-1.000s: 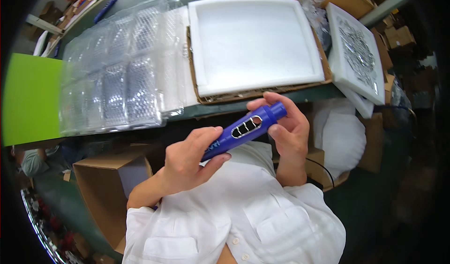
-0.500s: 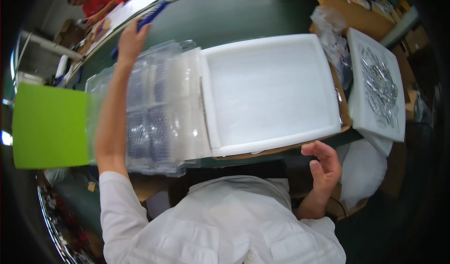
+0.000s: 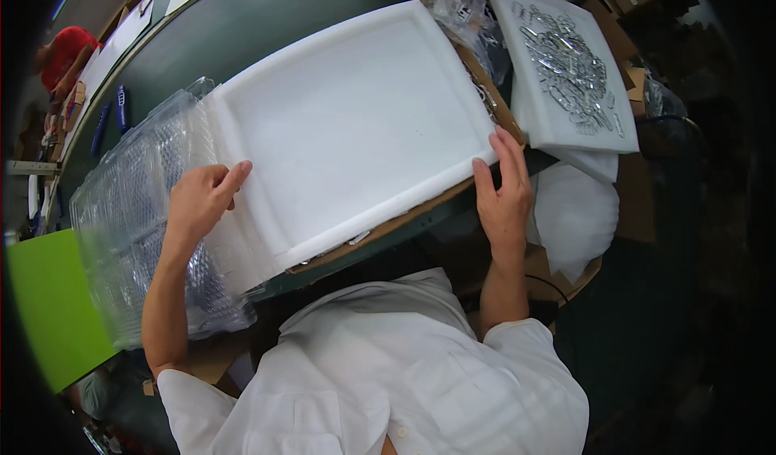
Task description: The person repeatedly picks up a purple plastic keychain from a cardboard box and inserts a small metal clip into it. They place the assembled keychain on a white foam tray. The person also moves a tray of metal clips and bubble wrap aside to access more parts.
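A shallow white foam tray [image 3: 386,214] with a raised padded rim lies in front of me, tilted in view, on top of a cardboard box. My left hand [image 3: 202,200] is at its left rim, fingers curled and thumb laid over the edge. Around the right front corner of the tray, my right hand [image 3: 505,192] has its thumb and fingertips on the rim. Under my left forearm are stacked clear plastic blister trays [image 3: 137,188] with textured compartments. Two blue handled tools [image 3: 122,109] lie on the table beyond them.
At the right, a white foam sheet [image 3: 602,132] bears a heap of shiny metal pieces [image 3: 566,67]. Crumpled clear plastic bags [image 3: 461,10] sit behind the box. A bright green panel [image 3: 56,309] is at the left. Another person in red [image 3: 69,59] works at the far left.
My left hand has let go of a blue tool at the far side and come back to the tray's left rim. My right hand has risen onto the tray's corner. The view has turned.
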Tool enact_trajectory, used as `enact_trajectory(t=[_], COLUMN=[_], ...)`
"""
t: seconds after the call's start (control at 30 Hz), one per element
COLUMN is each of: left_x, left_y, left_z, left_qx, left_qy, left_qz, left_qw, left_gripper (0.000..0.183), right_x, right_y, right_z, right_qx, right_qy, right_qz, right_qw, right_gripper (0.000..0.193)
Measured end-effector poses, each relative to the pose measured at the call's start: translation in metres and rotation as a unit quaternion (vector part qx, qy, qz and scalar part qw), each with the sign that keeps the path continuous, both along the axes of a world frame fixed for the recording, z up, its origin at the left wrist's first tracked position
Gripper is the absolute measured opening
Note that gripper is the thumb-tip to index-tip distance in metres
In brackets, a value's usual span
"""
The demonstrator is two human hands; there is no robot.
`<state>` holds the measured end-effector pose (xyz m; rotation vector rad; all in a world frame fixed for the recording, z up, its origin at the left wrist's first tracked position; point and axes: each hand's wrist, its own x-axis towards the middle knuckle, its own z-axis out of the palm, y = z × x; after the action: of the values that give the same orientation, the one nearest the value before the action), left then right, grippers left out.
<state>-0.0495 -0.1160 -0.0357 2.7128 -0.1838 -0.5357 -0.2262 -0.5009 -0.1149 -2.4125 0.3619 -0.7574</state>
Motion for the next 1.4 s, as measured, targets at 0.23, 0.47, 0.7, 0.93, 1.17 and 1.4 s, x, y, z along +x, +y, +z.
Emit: enact_trajectory(t=[0.23, 0.47, 0.7, 0.93, 1.17, 1.4], left_x=[0.006, -0.004, -0.062, -0.097, -0.108, -0.144], left_y=[0.007, 0.073, 0.104, 0.151, 0.214, 0.178], left_z=[-0.008, 0.045, 0.1, 0.065, -0.01, -0.008], left_qx=[-0.14, -0.186, -0.265, -0.245, -0.223, -0.147], left_qy=[0.015, -0.249, -0.339, -0.36, -0.258, -0.265], left_qz=[0.022, 0.004, -0.085, -0.026, 0.087, 0.07], left_qw=[0.99, 0.951, 0.899, 0.9, 0.936, 0.95], left_gripper=[0.05, 0.038, 0.026, 0.033, 0.029, 0.028], right_x=[-0.009, -0.036, -0.068, -0.142, -0.3, -0.275], right_y=[0.021, 0.034, 0.047, -0.05, -0.178, -0.154], right_z=[0.037, 0.074, 0.074, 0.027, -0.002, 0.004], right_qx=[0.036, 0.455, 0.514, 0.629, 0.458, 0.463], right_qy=[-0.125, -0.18, -0.084, -0.388, -0.545, -0.514], right_qz=[0.006, 0.122, 0.116, -0.128, -0.252, -0.316], right_qw=[0.991, 0.864, 0.846, 0.662, 0.656, 0.649], right_gripper=[0.036, 0.061, 0.045, 0.042, 0.038, 0.035])
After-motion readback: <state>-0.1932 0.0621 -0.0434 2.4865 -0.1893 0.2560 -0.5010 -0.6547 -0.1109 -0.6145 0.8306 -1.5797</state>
